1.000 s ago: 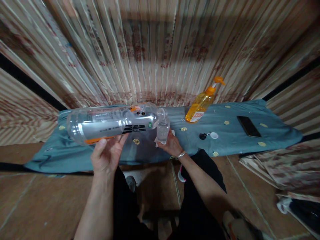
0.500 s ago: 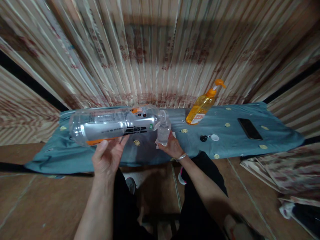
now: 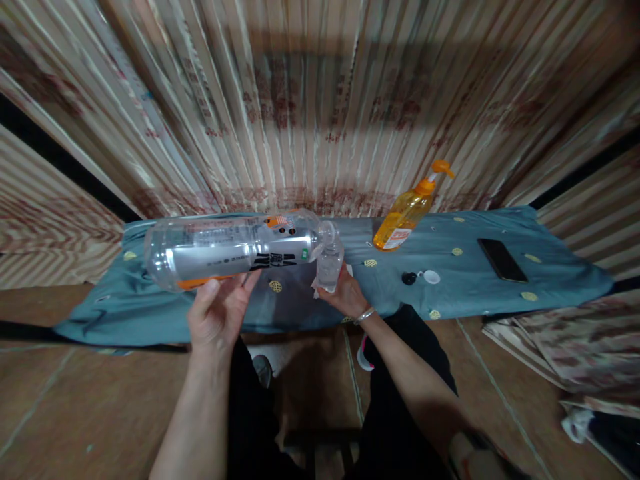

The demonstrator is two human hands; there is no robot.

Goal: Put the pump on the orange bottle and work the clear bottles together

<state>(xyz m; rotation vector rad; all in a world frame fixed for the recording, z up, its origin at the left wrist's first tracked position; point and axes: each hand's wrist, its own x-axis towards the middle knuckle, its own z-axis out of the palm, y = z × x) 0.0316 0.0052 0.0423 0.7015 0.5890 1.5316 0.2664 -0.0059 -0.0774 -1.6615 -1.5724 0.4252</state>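
My left hand grips a large clear plastic bottle from below and holds it on its side, its neck pointing right. The neck meets the mouth of a small clear bottle standing upright. My right hand, with a bracelet at the wrist, is wrapped round the base of that small bottle, with a bit of white tissue beneath it. Both bottles are above a blue-grey cloth spread over a low surface.
An orange pump bottle stands on the cloth at the back. A black cap and a white cap lie to the right of my hand, a dark phone farther right. Striped curtains hang behind; folded fabric lies at the right.
Hardly anything differs. The view has shifted slightly, and both hands keep the bottles in the same pose.
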